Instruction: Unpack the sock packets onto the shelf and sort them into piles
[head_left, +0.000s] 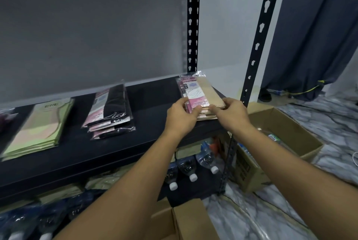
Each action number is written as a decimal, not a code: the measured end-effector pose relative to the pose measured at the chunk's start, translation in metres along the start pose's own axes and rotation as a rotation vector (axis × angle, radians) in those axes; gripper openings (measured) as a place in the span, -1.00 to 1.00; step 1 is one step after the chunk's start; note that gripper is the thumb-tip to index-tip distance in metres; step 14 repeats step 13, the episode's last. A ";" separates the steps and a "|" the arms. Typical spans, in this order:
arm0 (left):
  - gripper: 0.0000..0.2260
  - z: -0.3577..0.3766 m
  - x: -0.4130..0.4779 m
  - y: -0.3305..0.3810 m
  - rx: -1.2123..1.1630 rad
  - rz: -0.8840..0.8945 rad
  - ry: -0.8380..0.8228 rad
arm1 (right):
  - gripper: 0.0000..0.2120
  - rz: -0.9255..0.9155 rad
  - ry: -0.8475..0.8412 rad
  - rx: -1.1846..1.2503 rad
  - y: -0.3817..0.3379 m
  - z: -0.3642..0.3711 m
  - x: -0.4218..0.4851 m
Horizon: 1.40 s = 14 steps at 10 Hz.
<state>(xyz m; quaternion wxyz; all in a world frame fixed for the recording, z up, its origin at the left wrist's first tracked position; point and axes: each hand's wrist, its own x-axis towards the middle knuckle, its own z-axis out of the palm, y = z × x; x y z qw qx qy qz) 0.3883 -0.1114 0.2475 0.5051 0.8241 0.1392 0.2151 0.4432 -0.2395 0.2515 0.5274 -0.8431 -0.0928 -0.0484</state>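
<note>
Left hand, right hand: pinching near end of beige sock packets, one at each side. Stack centre-right of frame, on shelf. Probably light and floppy, with slippery film. Best gripped by long edges, squeezed together against sliding.

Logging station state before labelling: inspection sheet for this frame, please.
Surface: dark shelf, holds sock piles.
Job's things: beige pile at right end; black pile mid-shelf; green pile left; all apart.
Clutter: water bottles under the shelf; open cardboard box on the floor, right.
Grippers: left hand and right hand grip the beige pile's near end.
Cables: yellow cable by the curtain.
Surroundings: grey wall, marbled floor.
</note>
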 end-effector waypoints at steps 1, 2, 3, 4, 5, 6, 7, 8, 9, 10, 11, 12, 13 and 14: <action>-0.60 0.000 0.000 0.000 -0.023 -0.013 0.017 | -0.72 -0.003 0.000 -0.005 -0.001 0.001 0.000; -0.64 -0.001 0.000 -0.002 -0.054 -0.040 0.026 | -0.73 -0.012 -0.009 -0.026 -0.005 0.004 -0.001; -0.68 -0.006 -0.003 -0.004 -0.081 -0.071 0.063 | -0.73 -0.021 -0.033 -0.026 -0.010 0.011 -0.003; -0.73 -0.017 -0.007 -0.008 -0.091 -0.099 0.122 | -0.74 -0.039 -0.090 -0.020 -0.016 0.021 -0.005; -0.74 -0.032 -0.009 -0.014 -0.087 -0.120 0.180 | -0.74 -0.055 -0.153 -0.010 -0.025 0.035 -0.009; -0.74 -0.043 -0.007 -0.021 -0.082 -0.137 0.229 | -0.77 -0.069 -0.190 0.009 -0.032 0.050 -0.009; -0.71 -0.048 -0.003 -0.024 -0.082 -0.144 0.252 | -0.80 -0.069 -0.201 0.025 -0.037 0.062 -0.007; -0.71 -0.049 -0.002 -0.025 -0.072 -0.149 0.258 | -0.76 -0.066 -0.183 0.027 -0.037 0.067 -0.005; -0.73 -0.050 -0.001 -0.024 -0.078 -0.157 0.244 | -0.70 -0.066 -0.174 0.017 -0.035 0.069 -0.006; -0.72 -0.050 0.000 -0.025 -0.084 -0.151 0.224 | -0.57 -0.060 -0.150 0.012 -0.032 0.071 -0.005; -0.66 -0.051 -0.001 -0.024 -0.091 -0.175 0.208 | -0.49 -0.058 -0.155 0.024 -0.037 0.068 -0.010; -0.58 -0.056 -0.012 -0.020 -0.068 -0.128 0.202 | -0.50 -0.097 -0.121 0.041 -0.038 0.064 -0.019; -0.51 -0.065 -0.036 -0.011 -0.081 -0.104 0.193 | -0.40 -0.099 -0.054 0.064 -0.036 0.057 -0.034; -0.51 -0.065 -0.036 -0.011 -0.081 -0.104 0.193 | -0.40 -0.099 -0.054 0.064 -0.036 0.057 -0.034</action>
